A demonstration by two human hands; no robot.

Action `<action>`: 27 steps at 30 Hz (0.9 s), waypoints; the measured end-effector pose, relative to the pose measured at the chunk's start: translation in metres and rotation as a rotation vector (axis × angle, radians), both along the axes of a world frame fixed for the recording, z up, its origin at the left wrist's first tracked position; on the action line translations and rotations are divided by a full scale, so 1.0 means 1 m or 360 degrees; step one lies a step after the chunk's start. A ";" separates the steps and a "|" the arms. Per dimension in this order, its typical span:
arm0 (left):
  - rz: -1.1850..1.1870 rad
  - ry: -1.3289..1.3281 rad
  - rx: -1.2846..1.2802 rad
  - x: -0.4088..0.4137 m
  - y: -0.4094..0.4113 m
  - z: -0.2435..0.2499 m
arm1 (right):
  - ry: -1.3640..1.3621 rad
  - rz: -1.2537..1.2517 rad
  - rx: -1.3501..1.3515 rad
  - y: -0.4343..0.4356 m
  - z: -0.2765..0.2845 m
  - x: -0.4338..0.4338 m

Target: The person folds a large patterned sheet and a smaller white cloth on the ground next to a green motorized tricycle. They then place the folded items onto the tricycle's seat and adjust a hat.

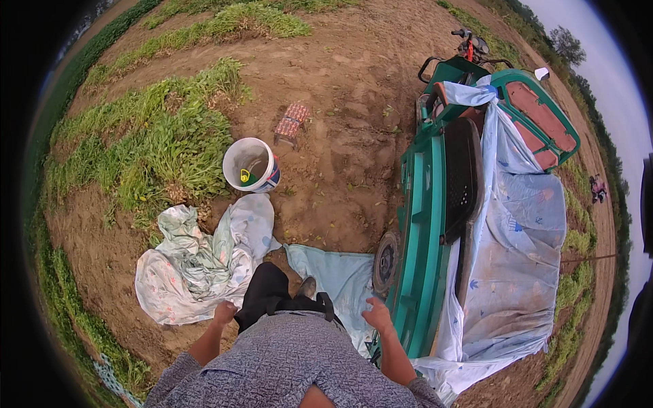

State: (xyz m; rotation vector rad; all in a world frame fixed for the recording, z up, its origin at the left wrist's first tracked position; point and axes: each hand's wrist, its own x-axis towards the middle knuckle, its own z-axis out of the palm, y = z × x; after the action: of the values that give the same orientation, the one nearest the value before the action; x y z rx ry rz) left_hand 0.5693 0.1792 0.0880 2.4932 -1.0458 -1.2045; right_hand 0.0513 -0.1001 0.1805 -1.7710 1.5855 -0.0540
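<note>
Both arms hang at my sides. My left hand (225,312) is beside my black trouser leg, near a crumpled cloth (189,275) with floral and green patches on the soil; whether its fingers are closed is hard to see. On the other side, my right hand (378,314) holds nothing, its fingers partly spread, above a light blue cloth (331,270) on the ground, close to the green cargo bed of a three-wheeled vehicle (426,224). Ahead stands a white bucket (248,164) with a green and yellow item inside. Past it sits a small folding stool (292,121) with a patterned seat.
Pulled plants with pods at their roots (173,148) lie in heaps at the left. A stained blue sheet (515,265) covers the cargo bed. The vehicle's wheel (386,262) stands beside the light blue cloth. Far right, another small vehicle (598,188) stands on the field.
</note>
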 end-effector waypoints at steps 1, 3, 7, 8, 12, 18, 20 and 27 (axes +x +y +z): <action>-0.0245 -0.0030 -0.0194 0.009 -0.006 -0.006 | -0.0066 -0.0030 0.0109 -0.020 0.009 0.015; -0.0137 0.0107 -0.0223 0.012 -0.047 -0.020 | -0.0162 -0.0087 0.0249 -0.067 0.018 0.041; 0.0222 -0.0114 -0.0035 0.030 -0.164 -0.031 | -0.0100 -0.0132 0.0404 -0.137 0.028 0.093; 0.0235 -0.0183 -0.0024 0.043 -0.186 -0.038 | -0.0035 -0.0100 0.0401 -0.152 0.029 0.105; -0.0068 -0.0210 0.0009 0.122 -0.332 -0.049 | 0.0060 -0.0298 0.0289 -0.227 0.025 0.139; -0.0422 -0.0366 -0.0506 0.218 -0.685 0.062 | 0.0402 -0.0788 0.0017 -0.334 0.053 0.146; -0.0670 -0.0285 -0.0421 0.236 -0.793 0.097 | 0.0378 -0.0989 -0.0044 -0.368 0.052 0.150; -0.1673 -0.0256 -0.0546 0.158 -1.073 0.132 | 0.0060 -0.0874 -0.0288 -0.534 0.072 0.191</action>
State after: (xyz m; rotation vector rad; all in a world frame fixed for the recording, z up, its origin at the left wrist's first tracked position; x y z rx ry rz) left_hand 0.7277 -0.8941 0.2201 1.7515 -2.5049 -0.8489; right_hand 0.2423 -0.6343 0.2529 -1.4179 2.1070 -0.4387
